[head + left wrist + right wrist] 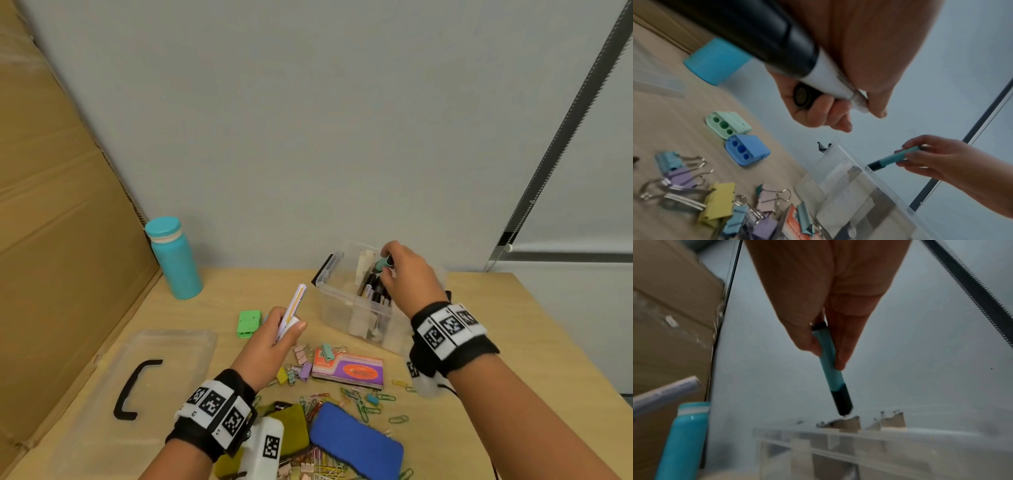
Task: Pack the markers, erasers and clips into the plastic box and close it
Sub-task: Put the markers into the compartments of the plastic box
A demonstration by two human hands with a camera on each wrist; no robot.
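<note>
The clear plastic box (pixel 337 310) stands open at the table's middle right, with several dark markers (pixel 375 289) upright inside. Over it my right hand (pixel 388 263) pinches a teal marker (pixel 830 369) with a black tip, pointing down toward the box rim (pixel 838 434). My left hand (pixel 291 325), left of the box and above the table, grips a few white markers (pixel 294 305); one has a black cap (pixel 777 40). Pastel binder clips (pixel 301 363), paper clips (pixel 359 401), a blue eraser (pixel 356 442) and an olive eraser (pixel 291 431) lie near me.
The clear lid (pixel 191 346) with a black handle lies flat at the left. A teal bottle (pixel 174 260) stands at the back left by a cardboard sheet (pixel 51 205). Green (pixel 727 124) and blue (pixel 746 149) sharpeners and an orange-purple packet (pixel 349 370) lie mid-table.
</note>
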